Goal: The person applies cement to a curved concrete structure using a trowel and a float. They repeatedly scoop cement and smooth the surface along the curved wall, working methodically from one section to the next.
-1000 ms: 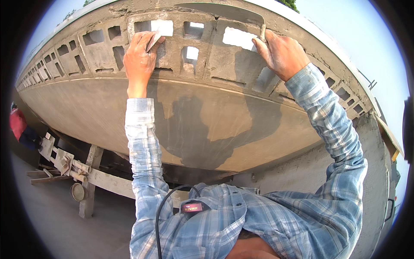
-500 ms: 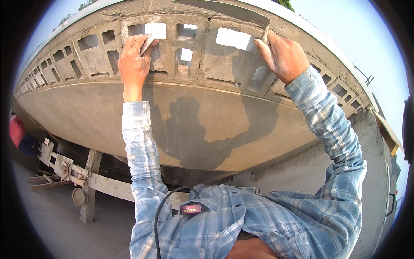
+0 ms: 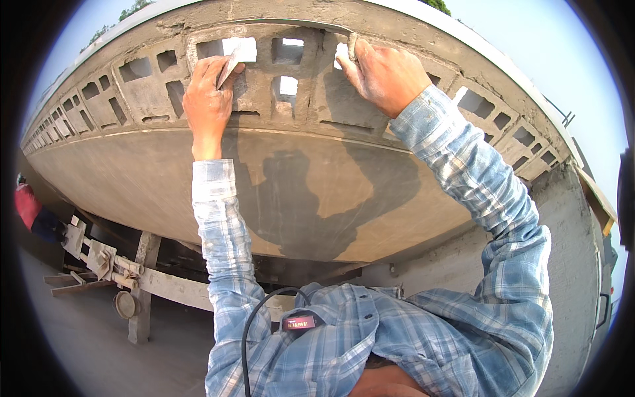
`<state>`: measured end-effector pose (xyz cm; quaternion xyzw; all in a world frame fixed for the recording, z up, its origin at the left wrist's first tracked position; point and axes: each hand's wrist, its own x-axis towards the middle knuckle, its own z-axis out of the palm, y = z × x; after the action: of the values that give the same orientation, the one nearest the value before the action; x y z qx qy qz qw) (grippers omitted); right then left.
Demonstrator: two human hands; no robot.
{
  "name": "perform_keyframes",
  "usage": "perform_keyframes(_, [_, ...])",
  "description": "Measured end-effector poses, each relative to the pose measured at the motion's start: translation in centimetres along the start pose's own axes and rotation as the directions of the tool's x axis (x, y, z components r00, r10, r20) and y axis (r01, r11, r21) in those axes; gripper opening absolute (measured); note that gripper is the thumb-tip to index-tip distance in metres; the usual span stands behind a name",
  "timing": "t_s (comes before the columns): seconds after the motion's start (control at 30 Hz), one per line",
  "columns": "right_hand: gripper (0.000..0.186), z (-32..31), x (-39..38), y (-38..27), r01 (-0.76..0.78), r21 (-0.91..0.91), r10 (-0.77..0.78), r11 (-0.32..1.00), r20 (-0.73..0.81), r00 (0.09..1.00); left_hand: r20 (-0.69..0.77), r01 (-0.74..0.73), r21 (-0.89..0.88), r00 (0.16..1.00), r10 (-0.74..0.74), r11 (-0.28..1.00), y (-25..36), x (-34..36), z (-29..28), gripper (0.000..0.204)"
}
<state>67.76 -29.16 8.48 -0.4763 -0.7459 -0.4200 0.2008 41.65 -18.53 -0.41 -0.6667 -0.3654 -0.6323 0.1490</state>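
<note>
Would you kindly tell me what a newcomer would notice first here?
Probably the left hand holding a thin flat piece and the right hand gripping a long-bladed tool, both raised before the pierced blocks. Below, a dark shadow falls across the smooth wall.

Left hand (image 3: pixel 207 99) with thin plate (image 3: pixel 228 69), right hand (image 3: pixel 391 74) with long-bladed tool (image 3: pixel 317 24), at openwork blocks (image 3: pixel 291 69).

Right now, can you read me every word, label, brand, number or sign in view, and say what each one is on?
Small dark-pink box at the chest of the blue plaid shirt: pale printed lettering, which I won't read out; its finest print is too small to read.
Trowel in the right hand: no writing visible.
Thin flat plate in the left hand: none visible.
Perforated block wall: none visible.
</note>
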Motion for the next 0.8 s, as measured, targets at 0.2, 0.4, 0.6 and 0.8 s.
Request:
perform_keyframes(0.2, [0.033,-2.5,-2.9,2.8,-0.085,-0.066,0.092,0.994,0.117,0.989,0.001,-0.027,0.012,1.000,0.027,1.000,-0.2,0.5,-0.8,0.025])
perform_keyframes(0.4, [0.034,-0.3,-0.8,0.7,0.002,0.018,-0.002,1.000,0.035,0.999,0.021,-0.058,-0.007,0.998,0.059,0.998,0.0,0.6,-0.6,0.025])
perform_keyframes(0.6, [0.030,-3.8,-6.9,6.9,-0.097,-0.129,0.110,0.987,0.095,0.989,0.024,-0.052,0.030,0.998,0.051,0.998,0.5,0.9,-0.7,0.026])
perform_keyframes(0.8, [0.032,-2.3,-2.6,3.2,0.018,-0.050,-0.016,0.999,0.039,0.999,-0.001,-0.079,0.007,0.997,0.079,0.997,-0.4,0.5,-0.4,0.022])
